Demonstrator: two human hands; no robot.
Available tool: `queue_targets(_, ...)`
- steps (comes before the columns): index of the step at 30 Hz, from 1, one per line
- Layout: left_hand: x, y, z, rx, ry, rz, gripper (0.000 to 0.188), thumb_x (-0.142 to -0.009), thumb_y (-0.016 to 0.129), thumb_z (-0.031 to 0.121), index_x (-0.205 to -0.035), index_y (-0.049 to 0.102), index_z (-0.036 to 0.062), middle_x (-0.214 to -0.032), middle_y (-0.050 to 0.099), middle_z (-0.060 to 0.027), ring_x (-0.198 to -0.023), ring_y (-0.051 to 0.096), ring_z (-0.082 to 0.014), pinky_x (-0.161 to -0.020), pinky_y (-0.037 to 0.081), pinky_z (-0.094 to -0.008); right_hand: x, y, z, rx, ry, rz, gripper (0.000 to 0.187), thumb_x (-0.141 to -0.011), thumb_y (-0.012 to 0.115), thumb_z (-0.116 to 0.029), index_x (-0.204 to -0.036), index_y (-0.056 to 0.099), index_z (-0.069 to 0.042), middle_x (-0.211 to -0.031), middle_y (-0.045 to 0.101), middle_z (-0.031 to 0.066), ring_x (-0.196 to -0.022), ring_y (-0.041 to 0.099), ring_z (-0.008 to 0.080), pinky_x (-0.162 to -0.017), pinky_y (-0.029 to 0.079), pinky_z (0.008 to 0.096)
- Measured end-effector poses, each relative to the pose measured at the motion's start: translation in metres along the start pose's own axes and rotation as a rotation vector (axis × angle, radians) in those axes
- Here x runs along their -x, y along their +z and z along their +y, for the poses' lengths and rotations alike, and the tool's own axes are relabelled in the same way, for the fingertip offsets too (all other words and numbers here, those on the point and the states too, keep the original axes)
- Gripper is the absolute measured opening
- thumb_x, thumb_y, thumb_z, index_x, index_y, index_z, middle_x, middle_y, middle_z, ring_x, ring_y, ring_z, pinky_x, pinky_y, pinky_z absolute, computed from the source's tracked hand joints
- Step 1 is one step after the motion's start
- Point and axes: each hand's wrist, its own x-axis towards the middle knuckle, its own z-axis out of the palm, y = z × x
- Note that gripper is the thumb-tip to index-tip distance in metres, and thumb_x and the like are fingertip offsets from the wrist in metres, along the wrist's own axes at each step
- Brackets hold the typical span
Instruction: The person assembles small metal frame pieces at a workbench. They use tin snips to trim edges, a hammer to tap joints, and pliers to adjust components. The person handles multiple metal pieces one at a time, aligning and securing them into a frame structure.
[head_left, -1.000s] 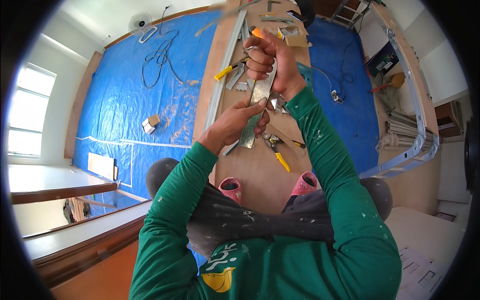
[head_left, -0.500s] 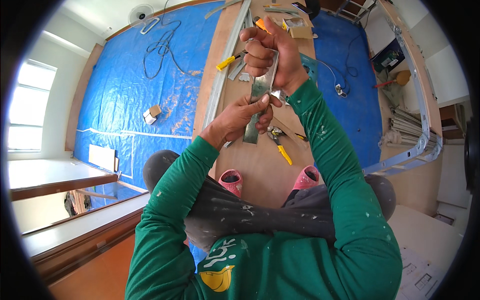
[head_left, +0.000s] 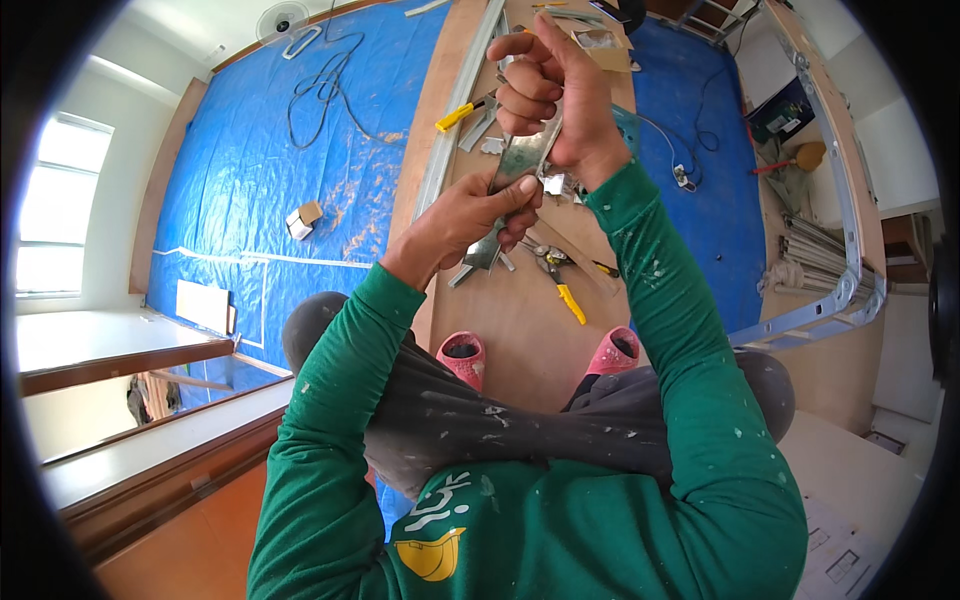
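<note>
A short, flat strip of shiny galvanized metal (head_left: pixel 522 157) is held slantwise over the board, between both hands. My left hand (head_left: pixel 468 218) pinches its lower part, thumb on top and fingers curled beneath. Around the upper end, the fingers of my right hand (head_left: pixel 575 112) are curled, with its thumb pointing up and away; that end is partly hidden in the grip. Snips with yellow handles (head_left: pixel 569 302) lie just nearer than the hands. Left of the right hand is a yellow-handled tool (head_left: pixel 455 117), beside metal scraps (head_left: pixel 480 130).
A long metal channel (head_left: pixel 437 150) runs along the wooden board (head_left: pixel 530 375), where my feet in pink shoes (head_left: pixel 463 358) rest. Blue sheeting (head_left: pixel 340 190) covers the floor on both sides. An open carton (head_left: pixel 603 50) stands beyond, and a folded ladder (head_left: pixel 850 240) at right.
The metal strip has tilted further, its lower end swinging left. My left hand has shifted slightly up and left, my right hand a little right. Both still hold the strip.
</note>
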Motion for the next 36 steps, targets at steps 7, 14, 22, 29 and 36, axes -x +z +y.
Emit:
queue_targets(7, 0.006, 0.002, 0.009, -0.058, 0.004, -0.005, 0.034, -0.112, 0.055, 0.037, -0.104, 0.062, 0.0051, -0.075, 0.054, -0.0003, -0.063, 0.05, -0.0103, -0.059, 0.045, -0.0275, -0.002, -0.003, 0.001, -0.052, -0.079, -0.088, 0.059, -0.11, 0.044, -0.059, -0.108, 0.072, -0.006, -0.054, 0.024, -0.0074, -0.043, 0.02, 0.008, -0.041, 0.018, 0.0295)
queue_targets(14, 0.004, 0.011, 0.009, 0.172, -0.047, -0.062, 0.034, -0.112, 0.054, 0.038, -0.106, 0.061, 0.0052, -0.077, 0.057, -0.0028, -0.064, 0.053, -0.013, -0.06, 0.048, -0.0304, -0.011, -0.002, -0.008, -0.237, 0.153, -0.224, 0.055, -0.111, 0.046, -0.054, -0.105, 0.072, -0.006, -0.056, 0.026, -0.0064, -0.046, 0.025, 0.0089, -0.045, 0.023, 0.0297)
queue_targets(22, -0.001, 0.015, -0.005, 0.179, -0.094, 0.0, 0.033, -0.11, 0.058, 0.039, -0.104, 0.059, 0.0061, -0.074, 0.051, 0.0003, -0.06, 0.048, -0.0102, -0.057, 0.045, -0.0303, -0.006, -0.02, 0.009, -0.121, 0.125, -0.064, 0.048, -0.109, 0.053, -0.048, -0.114, 0.067, -0.003, -0.058, 0.02, -0.0093, -0.047, 0.022, 0.0052, -0.043, 0.026, 0.025)
queue_targets(29, -0.005, 0.013, 0.001, 0.044, -0.111, 0.104, 0.035, -0.107, 0.066, 0.037, -0.105, 0.063, 0.0021, -0.073, 0.05, 0.0018, -0.059, 0.049, -0.0093, -0.052, 0.042, -0.0282, -0.001, -0.014, 0.007, -0.011, 0.018, 0.096, 0.05, -0.108, 0.055, -0.049, -0.113, 0.066, -0.001, -0.058, 0.021, -0.0091, -0.047, 0.022, 0.0054, -0.045, 0.026, 0.0261)
queue_targets(36, 0.0, 0.012, 0.004, -0.003, -0.084, 0.116, 0.035, -0.107, 0.066, 0.035, -0.11, 0.064, -0.0003, -0.071, 0.052, 0.0014, -0.056, 0.049, -0.0091, -0.05, 0.041, -0.0277, 0.004, -0.003, 0.011, 0.042, -0.038, 0.189, 0.056, -0.107, 0.055, -0.054, -0.115, 0.064, 0.0, -0.059, 0.021, -0.0088, -0.048, 0.021, 0.0055, -0.046, 0.026, 0.0274)
